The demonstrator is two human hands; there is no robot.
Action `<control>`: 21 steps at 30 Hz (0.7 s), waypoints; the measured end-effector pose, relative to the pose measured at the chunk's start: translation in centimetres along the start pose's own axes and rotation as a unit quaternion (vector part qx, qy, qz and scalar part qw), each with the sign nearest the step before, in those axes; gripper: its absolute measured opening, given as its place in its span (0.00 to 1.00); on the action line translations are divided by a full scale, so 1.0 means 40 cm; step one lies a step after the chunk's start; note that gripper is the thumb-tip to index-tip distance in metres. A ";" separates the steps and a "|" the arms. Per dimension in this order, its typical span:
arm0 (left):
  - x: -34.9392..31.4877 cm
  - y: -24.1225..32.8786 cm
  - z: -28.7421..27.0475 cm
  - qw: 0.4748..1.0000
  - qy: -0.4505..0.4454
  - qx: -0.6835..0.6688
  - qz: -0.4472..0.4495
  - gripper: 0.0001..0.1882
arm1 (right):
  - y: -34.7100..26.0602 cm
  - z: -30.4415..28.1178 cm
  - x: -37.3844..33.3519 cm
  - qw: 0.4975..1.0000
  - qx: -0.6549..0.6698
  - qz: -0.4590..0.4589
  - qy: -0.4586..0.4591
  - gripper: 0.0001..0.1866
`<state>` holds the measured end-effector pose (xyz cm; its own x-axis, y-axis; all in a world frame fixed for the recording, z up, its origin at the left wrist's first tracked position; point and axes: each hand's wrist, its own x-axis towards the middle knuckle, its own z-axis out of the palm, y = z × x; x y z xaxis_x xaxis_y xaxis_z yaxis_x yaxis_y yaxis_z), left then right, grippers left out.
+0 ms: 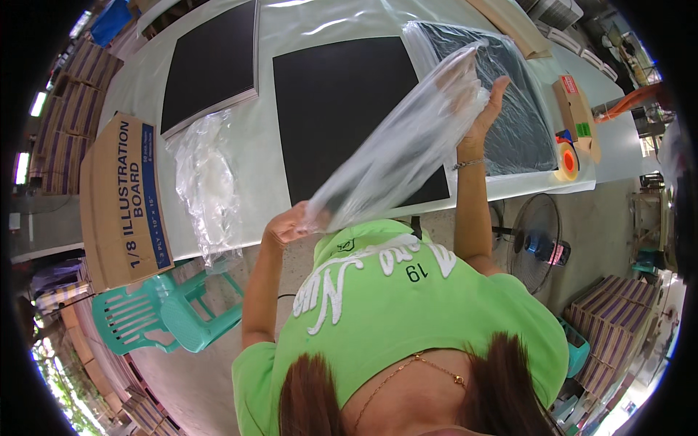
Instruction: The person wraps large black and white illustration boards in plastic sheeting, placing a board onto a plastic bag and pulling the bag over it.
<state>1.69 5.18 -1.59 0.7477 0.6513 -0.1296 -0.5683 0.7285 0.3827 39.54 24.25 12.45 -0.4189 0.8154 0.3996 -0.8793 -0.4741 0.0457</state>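
Observation:
A clear plastic bag point(403, 145) stretches slantwise between my two hands, above the table's near edge. Its lower left end is gripped by my left hand point(289, 224), whose fingers are closed. My right hand point(486, 120) holds the upper right end; some of its fingers lie behind or inside the plastic, and one digit sticks out. Under the bag, a black board point(342, 94) lies flat and is partly covered from view. To its right, close to my right hand, rests a stack of black boards wrapped in plastic point(520, 134).
At the left are a black board stack point(211, 62), crumpled clear plastic point(207, 182) hanging over the table edge, and a cardboard box point(120, 211). Tape rolls point(567, 161) and a small carton point(574, 109) sit at the right. A fan point(536, 243) and green chair point(167, 312) stand below.

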 end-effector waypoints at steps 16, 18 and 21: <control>-0.112 0.165 0.075 0.795 0.493 0.275 0.222 0.11 | -0.030 -0.004 -0.213 0.801 -0.473 0.196 0.310 0.23; -0.119 0.114 0.064 0.712 0.510 0.430 0.219 0.13 | -0.034 -0.030 -0.269 0.733 -0.562 0.191 0.332 0.21; -0.123 0.009 0.050 0.632 0.520 0.542 0.191 0.13 | -0.019 -0.057 -0.387 0.600 -0.696 0.177 0.351 0.19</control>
<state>-1.50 1.82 1.04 -0.3227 0.9339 -0.1539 0.3516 0.2692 0.8966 46.20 12.75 4.15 -0.1970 0.9165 -0.3481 0.1609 -0.3201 -0.9336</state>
